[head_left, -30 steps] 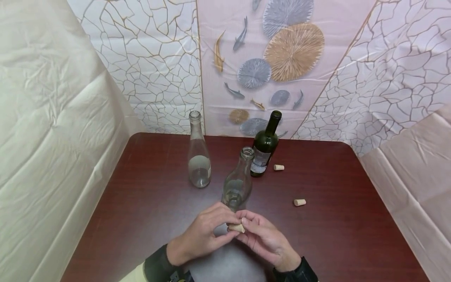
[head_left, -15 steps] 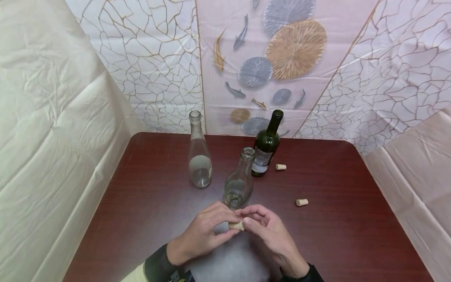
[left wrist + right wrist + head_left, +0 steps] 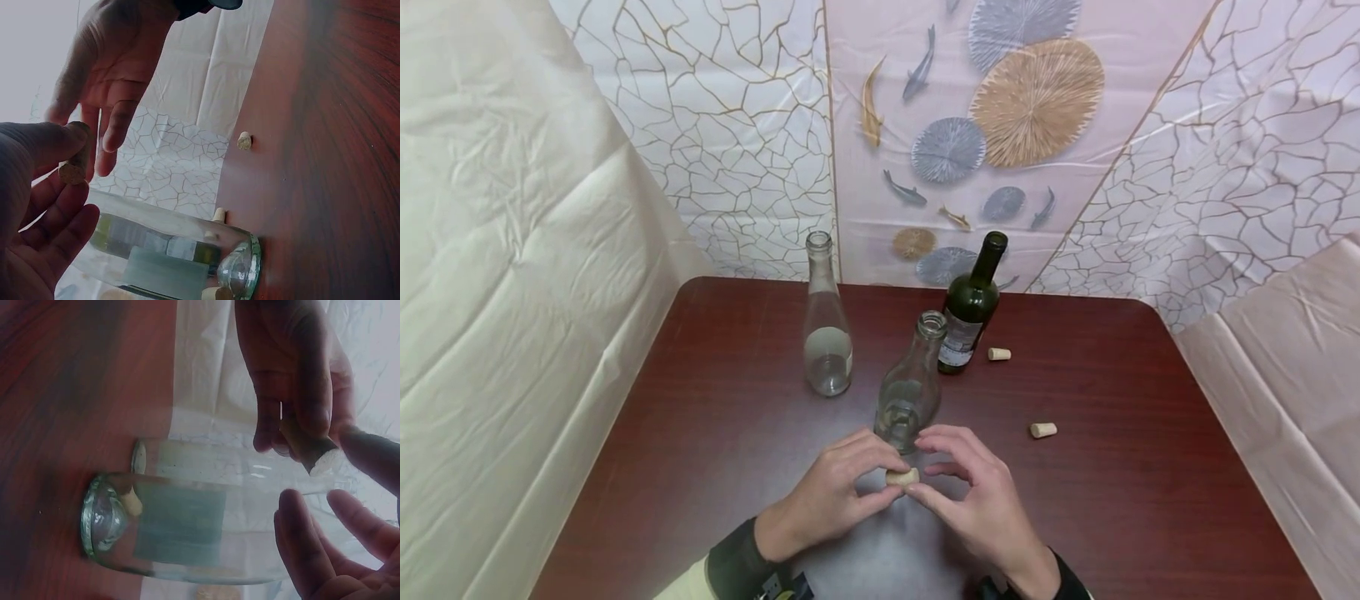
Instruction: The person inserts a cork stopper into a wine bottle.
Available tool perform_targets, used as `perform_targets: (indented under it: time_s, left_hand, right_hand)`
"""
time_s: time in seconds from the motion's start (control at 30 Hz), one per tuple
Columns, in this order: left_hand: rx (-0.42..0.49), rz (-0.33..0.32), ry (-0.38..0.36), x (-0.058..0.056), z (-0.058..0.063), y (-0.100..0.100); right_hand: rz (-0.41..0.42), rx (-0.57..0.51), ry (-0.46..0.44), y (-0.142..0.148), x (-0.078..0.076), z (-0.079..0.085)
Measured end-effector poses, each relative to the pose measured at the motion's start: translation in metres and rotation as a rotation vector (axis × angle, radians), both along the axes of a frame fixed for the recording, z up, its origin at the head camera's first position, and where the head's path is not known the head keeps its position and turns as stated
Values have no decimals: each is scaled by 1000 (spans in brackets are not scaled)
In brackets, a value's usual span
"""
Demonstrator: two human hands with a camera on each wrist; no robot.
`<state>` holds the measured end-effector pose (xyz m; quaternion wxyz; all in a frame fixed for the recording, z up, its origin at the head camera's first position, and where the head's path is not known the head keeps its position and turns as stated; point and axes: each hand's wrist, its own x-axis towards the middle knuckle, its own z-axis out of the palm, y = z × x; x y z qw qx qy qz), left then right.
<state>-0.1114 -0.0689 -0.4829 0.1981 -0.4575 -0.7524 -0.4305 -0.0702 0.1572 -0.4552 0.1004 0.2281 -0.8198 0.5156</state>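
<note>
A short cork [image 3: 902,477] is pinched between the thumb and fingers of my left hand [image 3: 827,496]. My right hand [image 3: 977,487] has its fingers spread, with the thumb tip right at the cork's right end. The left wrist view shows the cork's speckled end face [image 3: 73,173]. Just beyond both hands stands a clear glass bottle [image 3: 912,387], upright and uncorked, its base partly hidden by my fingers. Low in the right wrist view, another cork [image 3: 132,501] shows through that bottle's glass.
A second clear bottle [image 3: 827,346] with a pale label stands at the back left. Behind the nearer bottle is a dark green wine bottle [image 3: 970,300]. One loose cork [image 3: 999,354] lies beside it, and another cork [image 3: 1042,430] lies farther right on the red-brown table [image 3: 1120,500].
My right fingers have let go of the cork and spread apart, and the right thumb has slid down to its near edge. My left hand keeps its pinch on the cork.
</note>
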Motion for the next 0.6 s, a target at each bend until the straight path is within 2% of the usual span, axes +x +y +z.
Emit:
perform_targets:
  time_s: [0.13, 0.3, 0.47, 0.6]
  left_hand:
    - [-13, 7, -8, 0, -2, -1]
    - [-6, 11, -1, 0, -4, 0]
    - [6, 18, -2, 0, -4, 1]
    - [10, 24, -4, 0, -5, 2]
  right_hand:
    - [6, -3, -34, -4, 2, -1]
    - [30, -4, -20, -6, 2, -4]
    - [52, -44, -16, -7, 2, -7]
    - [48, -84, -46, -9, 2, -6]
